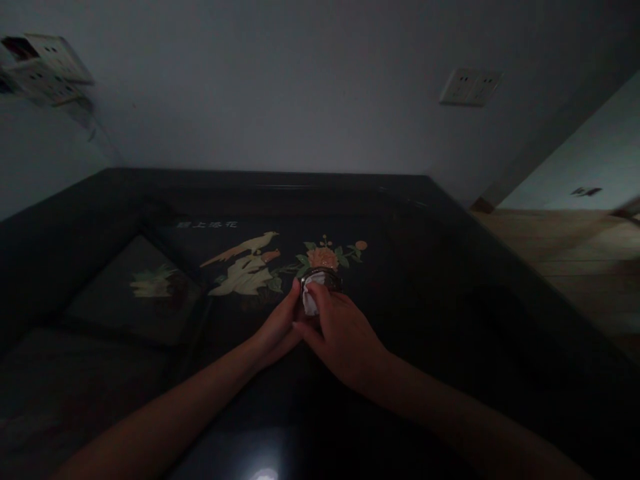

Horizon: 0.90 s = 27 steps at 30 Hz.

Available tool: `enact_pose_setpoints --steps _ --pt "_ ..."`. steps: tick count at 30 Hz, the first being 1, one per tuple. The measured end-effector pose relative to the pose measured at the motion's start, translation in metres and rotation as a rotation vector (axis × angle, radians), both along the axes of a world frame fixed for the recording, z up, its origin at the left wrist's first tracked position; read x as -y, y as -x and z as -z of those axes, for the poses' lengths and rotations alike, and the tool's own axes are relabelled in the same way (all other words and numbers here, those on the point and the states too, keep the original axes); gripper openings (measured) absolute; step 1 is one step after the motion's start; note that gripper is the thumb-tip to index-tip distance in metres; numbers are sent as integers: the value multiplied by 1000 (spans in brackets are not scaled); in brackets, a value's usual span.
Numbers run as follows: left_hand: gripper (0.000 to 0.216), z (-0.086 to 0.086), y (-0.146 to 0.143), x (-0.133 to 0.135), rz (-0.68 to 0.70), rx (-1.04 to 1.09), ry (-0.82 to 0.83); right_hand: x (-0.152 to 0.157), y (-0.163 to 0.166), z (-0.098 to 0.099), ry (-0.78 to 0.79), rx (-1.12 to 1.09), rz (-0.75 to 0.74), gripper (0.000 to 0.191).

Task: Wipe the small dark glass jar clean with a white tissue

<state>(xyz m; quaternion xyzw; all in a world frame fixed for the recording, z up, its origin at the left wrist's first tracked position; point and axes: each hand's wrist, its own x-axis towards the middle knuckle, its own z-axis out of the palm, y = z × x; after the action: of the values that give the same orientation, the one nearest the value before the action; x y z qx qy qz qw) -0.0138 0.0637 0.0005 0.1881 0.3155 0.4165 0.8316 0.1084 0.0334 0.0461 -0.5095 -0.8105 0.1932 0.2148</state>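
Both hands meet over the middle of a glossy black tabletop (400, 313). My left hand (283, 328) is closed around the left side of a small, dark, shiny object with a curved rim (323, 271); its exact kind is hard to make out in the dim light. A crumpled white tissue or cloth (310, 303) is pinched in my right hand (345, 330) and pressed against the near, inner side of that object. The fingers hide much of both things. Just beyond them lies a painted pink flower (323, 257) with green leaves on the tabletop.
The tabletop also bears a painted bird (245, 248) and pale characters (207, 225). Behind it rises a pale wall with a socket plate (471, 87) at right and more sockets (50, 70) at left. Wooden floor (560, 247) shows beyond the table's right edge.
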Motion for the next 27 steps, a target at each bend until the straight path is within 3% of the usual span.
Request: enact_pose_setpoints --steps 4,11,15,21,24,27 --pt "41 0 -1 0 -26 6 -1 -2 0 6 -83 12 6 38" --pt "41 0 -1 0 -20 19 -24 -8 -3 5 -66 -29 -27 26" --pt "40 3 -1 0 -22 22 -32 -10 -4 2 -90 117 -47 18" --pt "40 13 2 -1 24 24 -28 -4 0 3 -220 461 -78 31" --pt "38 17 2 -2 8 35 -55 5 3 10 -312 530 -12 35" --pt "38 18 1 -1 -7 22 -55 11 4 16 -374 555 57 55"
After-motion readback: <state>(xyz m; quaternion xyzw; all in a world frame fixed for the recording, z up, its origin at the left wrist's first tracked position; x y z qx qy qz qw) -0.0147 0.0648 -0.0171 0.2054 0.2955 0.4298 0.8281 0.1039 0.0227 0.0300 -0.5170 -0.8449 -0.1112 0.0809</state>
